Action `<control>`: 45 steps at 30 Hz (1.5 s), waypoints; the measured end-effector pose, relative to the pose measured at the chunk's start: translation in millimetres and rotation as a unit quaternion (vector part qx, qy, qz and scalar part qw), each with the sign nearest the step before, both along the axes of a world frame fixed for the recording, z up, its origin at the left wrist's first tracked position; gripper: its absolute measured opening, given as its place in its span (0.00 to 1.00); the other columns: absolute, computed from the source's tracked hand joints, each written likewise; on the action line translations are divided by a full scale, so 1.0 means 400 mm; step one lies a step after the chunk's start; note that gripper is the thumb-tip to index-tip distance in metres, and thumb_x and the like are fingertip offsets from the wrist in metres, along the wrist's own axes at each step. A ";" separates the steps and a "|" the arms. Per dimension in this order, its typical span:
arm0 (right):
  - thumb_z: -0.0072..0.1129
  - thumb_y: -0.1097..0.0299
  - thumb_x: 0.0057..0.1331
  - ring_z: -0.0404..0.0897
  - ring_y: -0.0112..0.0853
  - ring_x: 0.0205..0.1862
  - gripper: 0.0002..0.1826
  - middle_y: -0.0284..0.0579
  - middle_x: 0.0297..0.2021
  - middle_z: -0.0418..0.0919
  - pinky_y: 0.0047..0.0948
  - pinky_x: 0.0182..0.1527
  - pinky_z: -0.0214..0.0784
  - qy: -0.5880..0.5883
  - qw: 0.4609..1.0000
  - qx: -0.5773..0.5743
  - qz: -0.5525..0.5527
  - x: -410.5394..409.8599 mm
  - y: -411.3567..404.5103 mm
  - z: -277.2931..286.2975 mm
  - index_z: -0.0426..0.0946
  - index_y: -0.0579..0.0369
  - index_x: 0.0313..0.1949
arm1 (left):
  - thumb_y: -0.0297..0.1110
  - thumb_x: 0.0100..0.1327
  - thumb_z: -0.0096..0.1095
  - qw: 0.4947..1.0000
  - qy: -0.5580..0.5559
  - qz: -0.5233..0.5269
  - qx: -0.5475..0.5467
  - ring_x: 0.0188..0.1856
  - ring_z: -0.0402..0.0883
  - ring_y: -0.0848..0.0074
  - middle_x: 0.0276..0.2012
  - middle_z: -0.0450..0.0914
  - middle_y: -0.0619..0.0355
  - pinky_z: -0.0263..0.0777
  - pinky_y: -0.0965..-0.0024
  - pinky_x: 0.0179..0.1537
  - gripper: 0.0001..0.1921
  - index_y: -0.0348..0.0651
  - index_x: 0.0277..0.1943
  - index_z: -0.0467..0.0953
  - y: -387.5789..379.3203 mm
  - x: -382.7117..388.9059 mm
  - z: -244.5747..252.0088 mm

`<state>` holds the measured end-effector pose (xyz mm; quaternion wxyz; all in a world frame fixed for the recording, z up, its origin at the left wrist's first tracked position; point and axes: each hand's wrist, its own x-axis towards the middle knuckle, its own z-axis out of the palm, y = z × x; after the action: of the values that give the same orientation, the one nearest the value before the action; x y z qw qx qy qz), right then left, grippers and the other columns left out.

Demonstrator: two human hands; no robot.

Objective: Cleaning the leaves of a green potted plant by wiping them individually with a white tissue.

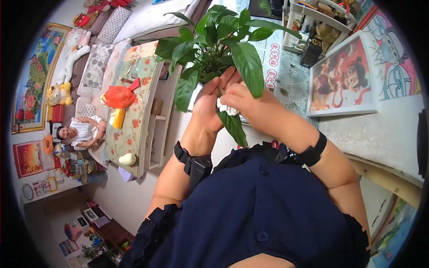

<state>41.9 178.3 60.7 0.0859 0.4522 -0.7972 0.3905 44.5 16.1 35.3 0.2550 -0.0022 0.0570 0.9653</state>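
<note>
A potted plant with broad glossy green leaves (246, 62) stands before me; its pot is mostly hidden by foliage and my hands. My left hand (208, 106) lies palm up beneath the leaves, fingers stretched towards the stems. One long leaf (233, 129) passes over its palm and hangs tip down towards me. Pinched in my right hand (249, 102) is a crumpled white tissue or cloth (227, 108), pressed against that leaf near its upper end. The fingers of my right hand partly cover the wipe.
The plant's table has a patterned cover (295, 85). A white rack (318, 18) of small items and a framed picture (345, 78) stand to the right. Leftward, a flowered table (134, 117) carries a red bag (119, 96); a person (85, 130) sits on the sofa beyond.
</note>
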 end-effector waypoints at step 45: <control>0.55 0.82 0.45 0.73 0.43 0.38 0.19 0.42 0.36 0.71 0.37 0.39 0.67 -0.098 0.990 0.012 0.101 0.120 0.029 -0.052 0.72 0.50 0.39 | 0.38 0.68 0.36 0.964 0.029 0.104 -0.241 0.62 0.63 0.60 0.59 0.64 0.43 0.56 0.61 0.62 0.24 0.30 0.62 0.56 0.006 0.059 0.082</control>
<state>89.8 190.0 39.9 -0.0380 0.4905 -0.7567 0.4306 68.0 18.3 68.1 0.1435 -0.0412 0.2952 0.9437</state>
